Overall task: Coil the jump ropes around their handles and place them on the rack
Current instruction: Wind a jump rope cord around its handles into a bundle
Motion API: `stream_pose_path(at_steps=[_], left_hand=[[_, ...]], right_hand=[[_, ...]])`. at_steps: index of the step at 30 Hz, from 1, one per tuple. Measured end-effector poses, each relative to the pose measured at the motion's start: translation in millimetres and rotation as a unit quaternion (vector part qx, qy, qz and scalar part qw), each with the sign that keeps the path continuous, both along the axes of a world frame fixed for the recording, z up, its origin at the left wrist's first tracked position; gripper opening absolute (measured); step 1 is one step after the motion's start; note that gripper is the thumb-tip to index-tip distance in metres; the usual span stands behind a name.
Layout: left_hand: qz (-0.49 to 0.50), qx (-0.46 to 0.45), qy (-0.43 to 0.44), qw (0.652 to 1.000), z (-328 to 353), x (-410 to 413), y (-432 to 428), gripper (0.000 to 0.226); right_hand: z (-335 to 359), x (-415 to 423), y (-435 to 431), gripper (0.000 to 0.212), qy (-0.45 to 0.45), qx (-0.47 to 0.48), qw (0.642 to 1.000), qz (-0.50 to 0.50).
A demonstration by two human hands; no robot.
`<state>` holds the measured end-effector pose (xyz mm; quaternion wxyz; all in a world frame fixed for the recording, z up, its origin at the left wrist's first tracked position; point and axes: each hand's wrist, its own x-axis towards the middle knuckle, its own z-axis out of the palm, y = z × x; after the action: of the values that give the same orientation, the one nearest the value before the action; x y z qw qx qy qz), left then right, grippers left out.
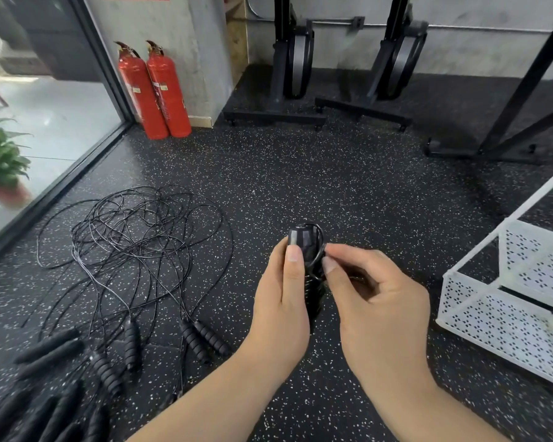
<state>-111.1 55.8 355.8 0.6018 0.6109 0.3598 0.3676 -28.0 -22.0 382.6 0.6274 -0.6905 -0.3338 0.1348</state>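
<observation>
My left hand [284, 295] grips a pair of black jump rope handles [307, 247], held upright with thin black rope wound around them. My right hand [374, 298] pinches the rope against the handles' right side near the top. A tangle of loose black ropes [131, 231] lies on the floor to the left. Several ribbed black handles [205, 341] lie at its near edge, and more handles [48, 349] are piled at the bottom left. The white perforated metal rack [505, 317] stands at the right, its visible shelves bare.
Black speckled rubber floor all around. Two red fire extinguishers [155, 90] stand by a concrete pillar at the back left. Black exercise machines [294, 68] line the back wall, and a black frame [517, 129] stands at the far right. A glass wall and a potted plant [0, 164] are at the left.
</observation>
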Motion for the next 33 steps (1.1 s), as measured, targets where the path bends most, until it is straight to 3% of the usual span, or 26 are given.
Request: stream_pose_path(at_steps=[4, 10, 15, 19, 22, 26, 33], left_hand=[[-0.002, 0.004, 0.017, 1.000, -12.1, 1.9, 5.6, 0.058], [0.001, 0.045, 0.051, 0.998, -18.2, -2.1, 6.7, 0.056], [-0.015, 0.076, 0.082, 0.994, -17.5, -5.9, 3.3, 0.059], [-0.023, 0.082, 0.097, 0.992, -15.2, -6.6, 3.2, 0.050], [-0.035, 0.099, 0.118, 0.987, -15.1, -6.5, 3.4, 0.057], [-0.040, 0.111, 0.119, 0.986, -17.9, -5.1, 4.3, 0.064], [-0.044, 0.128, 0.133, 0.982, -20.9, -3.3, 3.9, 0.067]], right_hand=[[-0.8, -2.9, 1.6, 0.030, -0.030, 0.000, 1.000, 0.005], [-4.5, 3.7, 7.4, 0.025, -0.138, -0.036, 0.990, -0.008], [-3.7, 15.5, 10.4, 0.026, -0.050, -0.034, 0.998, 0.002], [-0.1, 20.8, 9.9, 0.025, -0.064, -0.059, 0.996, 0.011], [0.2, 27.6, 9.9, 0.023, -0.047, -0.091, 0.995, 0.004], [5.5, 37.3, 12.9, 0.039, -0.008, -0.111, 0.994, 0.013], [7.4, 37.0, 11.0, 0.048, -0.110, -0.154, 0.981, 0.034]])
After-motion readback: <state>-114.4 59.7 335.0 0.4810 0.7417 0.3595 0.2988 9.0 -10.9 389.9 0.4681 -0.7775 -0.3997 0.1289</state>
